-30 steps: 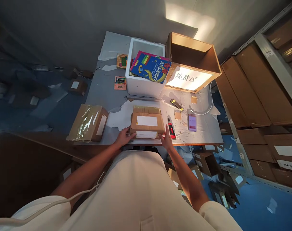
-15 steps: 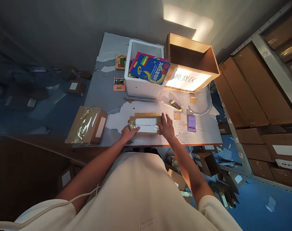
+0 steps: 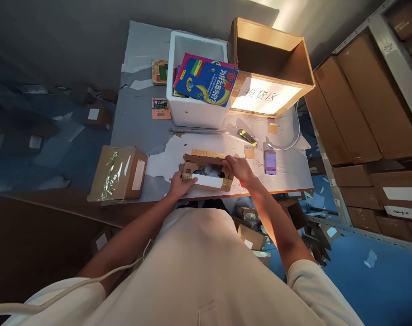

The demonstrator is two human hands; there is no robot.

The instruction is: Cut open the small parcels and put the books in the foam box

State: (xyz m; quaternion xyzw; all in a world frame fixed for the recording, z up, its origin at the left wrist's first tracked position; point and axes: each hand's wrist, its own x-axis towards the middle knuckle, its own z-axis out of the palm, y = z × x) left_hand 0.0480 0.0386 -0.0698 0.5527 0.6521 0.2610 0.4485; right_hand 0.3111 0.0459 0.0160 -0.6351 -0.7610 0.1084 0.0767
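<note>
A small cardboard box (image 3: 206,188) with a white label lies near the table's front edge, its far flap raised. Through the gap some dark and pale contents show, too shaded to name. My left hand (image 3: 179,184) grips the box's left end, thumb on the near flap. At the far right corner, my right hand (image 3: 239,168) is closed on the raised flap. Behind the right hand lie a yellow and black box cutter (image 3: 247,137) and a small cardboard scrap (image 3: 249,152).
A white foam box (image 3: 199,113) with books (image 3: 206,83) stands behind, beside a large open carton (image 3: 274,79). A taped carton (image 3: 119,174) sits at the left, a phone-like purple rectangle (image 3: 270,162) at the right. Shelves of cartons (image 3: 369,99) rise on the right.
The small box has gone from closed to partly open. My right hand has lifted its far flap, while my left hand stays at the left end. The view has shifted slightly.
</note>
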